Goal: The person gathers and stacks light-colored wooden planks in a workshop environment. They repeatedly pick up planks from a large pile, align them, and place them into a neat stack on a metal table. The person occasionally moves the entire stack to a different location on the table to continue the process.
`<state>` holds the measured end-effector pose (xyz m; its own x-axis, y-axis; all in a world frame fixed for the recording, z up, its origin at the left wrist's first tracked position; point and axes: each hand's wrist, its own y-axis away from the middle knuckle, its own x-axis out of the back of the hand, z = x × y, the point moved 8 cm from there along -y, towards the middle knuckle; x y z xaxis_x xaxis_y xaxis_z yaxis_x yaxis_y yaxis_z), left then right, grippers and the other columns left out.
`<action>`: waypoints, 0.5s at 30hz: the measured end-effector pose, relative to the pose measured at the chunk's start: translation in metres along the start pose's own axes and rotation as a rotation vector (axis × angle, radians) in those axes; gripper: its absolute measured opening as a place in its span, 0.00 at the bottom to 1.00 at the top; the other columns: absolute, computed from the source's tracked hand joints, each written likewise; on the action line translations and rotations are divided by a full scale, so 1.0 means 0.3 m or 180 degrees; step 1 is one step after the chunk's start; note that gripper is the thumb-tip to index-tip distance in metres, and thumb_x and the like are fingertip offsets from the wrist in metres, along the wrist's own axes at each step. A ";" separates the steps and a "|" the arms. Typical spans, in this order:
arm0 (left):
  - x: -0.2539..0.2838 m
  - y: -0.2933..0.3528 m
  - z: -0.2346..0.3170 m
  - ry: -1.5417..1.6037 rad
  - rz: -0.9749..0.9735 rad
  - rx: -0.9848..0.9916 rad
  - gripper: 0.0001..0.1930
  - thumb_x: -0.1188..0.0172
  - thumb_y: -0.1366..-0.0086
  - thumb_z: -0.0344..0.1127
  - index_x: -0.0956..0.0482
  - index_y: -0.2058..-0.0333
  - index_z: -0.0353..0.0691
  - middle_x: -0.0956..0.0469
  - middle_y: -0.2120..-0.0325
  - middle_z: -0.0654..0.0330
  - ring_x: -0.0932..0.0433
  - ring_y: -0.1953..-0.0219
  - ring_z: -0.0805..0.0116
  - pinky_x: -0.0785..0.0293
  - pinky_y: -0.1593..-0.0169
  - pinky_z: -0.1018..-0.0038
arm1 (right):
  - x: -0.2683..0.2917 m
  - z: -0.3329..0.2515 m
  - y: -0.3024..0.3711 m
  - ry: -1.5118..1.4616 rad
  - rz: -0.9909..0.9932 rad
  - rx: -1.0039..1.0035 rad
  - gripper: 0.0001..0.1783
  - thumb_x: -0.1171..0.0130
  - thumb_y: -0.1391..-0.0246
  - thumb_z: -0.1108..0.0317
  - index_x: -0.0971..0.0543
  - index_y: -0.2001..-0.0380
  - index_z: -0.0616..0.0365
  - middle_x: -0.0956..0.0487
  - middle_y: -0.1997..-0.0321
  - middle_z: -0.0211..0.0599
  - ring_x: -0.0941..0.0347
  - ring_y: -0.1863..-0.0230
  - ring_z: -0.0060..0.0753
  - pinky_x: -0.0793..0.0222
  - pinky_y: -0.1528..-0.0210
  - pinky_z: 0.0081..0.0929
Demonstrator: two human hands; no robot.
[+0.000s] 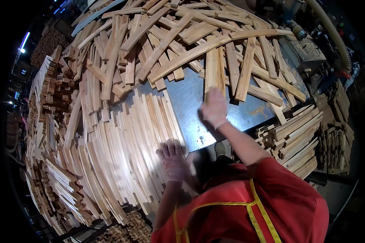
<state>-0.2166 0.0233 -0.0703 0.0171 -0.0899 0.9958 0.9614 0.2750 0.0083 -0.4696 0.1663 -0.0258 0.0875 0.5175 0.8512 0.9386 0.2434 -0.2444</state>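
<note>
My left hand [174, 160], in a pale work glove, rests on the near right part of a row of wooden strips [138, 129]. Its fingers are stretched out and slightly apart, and it grips nothing. Also gloved, my right hand [215, 108] is closed over the near end of a light wooden board [211, 73], above the metal tabletop [190, 106]; motion softens its outline. That board points away from me into a loose heap of crossed wooden pieces [174, 44]. The strips under my left hand lie side by side, running lengthwise away from me.
Stacked wood [298, 141] stands at the right, below the table's edge. More piled strips [61, 190] fill the left side. At the back right are a machine [304, 50] and a ribbed hose [336, 36].
</note>
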 end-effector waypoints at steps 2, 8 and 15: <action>0.001 -0.004 -0.008 0.0069 0.0140 -0.0036 0.49 0.37 0.35 0.70 0.32 0.29 0.37 0.35 0.28 0.46 0.44 0.23 0.33 0.60 0.21 0.33 | 0.023 0.192 -0.052 -0.0582 0.0222 -0.1480 0.18 0.37 0.45 0.64 0.22 0.54 0.62 0.20 0.47 0.57 0.23 0.44 0.67 0.26 0.40 0.53; -0.028 -0.001 -0.017 -0.0001 0.0669 -0.0079 0.51 0.31 0.42 0.68 0.35 0.30 0.38 0.40 0.29 0.48 0.44 0.25 0.38 0.52 0.25 0.33 | -0.238 0.243 -0.143 -0.5053 -0.1254 -0.2480 0.29 0.27 0.44 0.70 0.21 0.40 0.67 0.13 0.48 0.53 0.15 0.47 0.53 0.18 0.38 0.51; 0.047 -0.040 0.024 0.0188 0.0240 0.0069 0.40 0.40 0.32 0.62 0.33 0.28 0.45 0.36 0.31 0.48 0.43 0.27 0.38 0.55 0.23 0.32 | 0.129 -0.204 0.191 -0.5819 -0.2177 -0.1754 0.20 0.30 0.35 0.67 0.20 0.43 0.59 0.14 0.46 0.40 0.14 0.46 0.41 0.16 0.39 0.46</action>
<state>-0.2300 0.0255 -0.0559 0.1060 -0.1243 0.9866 0.9506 0.3038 -0.0639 -0.3920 0.1501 0.0215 -0.2959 0.6107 -0.7345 0.6774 0.6763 0.2893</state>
